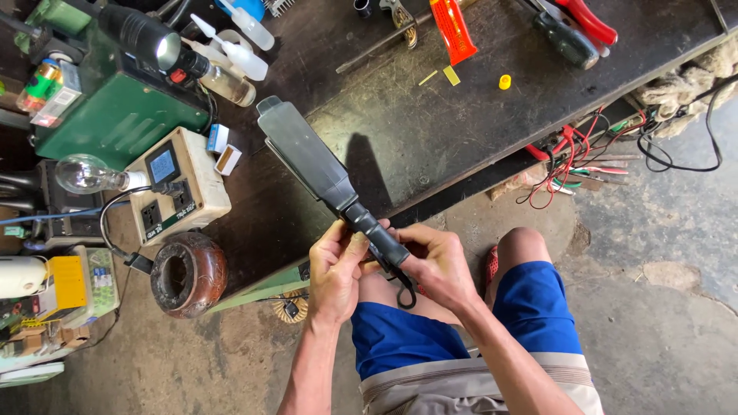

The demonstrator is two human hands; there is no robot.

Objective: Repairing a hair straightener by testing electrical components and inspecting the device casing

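I hold a long black hair straightener (pixel 323 173) by its handle, its flat plates pointing up and to the left over the dark workbench (pixel 430 115). My left hand (pixel 337 269) grips the handle from the left. My right hand (pixel 440 265) grips the lower end of the handle, where a black cord loop (pixel 406 292) hangs down. Both hands are over my knees, which are in blue shorts.
A beige socket box (pixel 175 184) with a light bulb (pixel 86 174), a green machine (pixel 108 100), a brown round pot (pixel 189 273), squeeze bottles (pixel 244 58), an orange tube (pixel 453 31), red-handled pliers (pixel 588 21) and red wires (pixel 573 154) at the bench edge.
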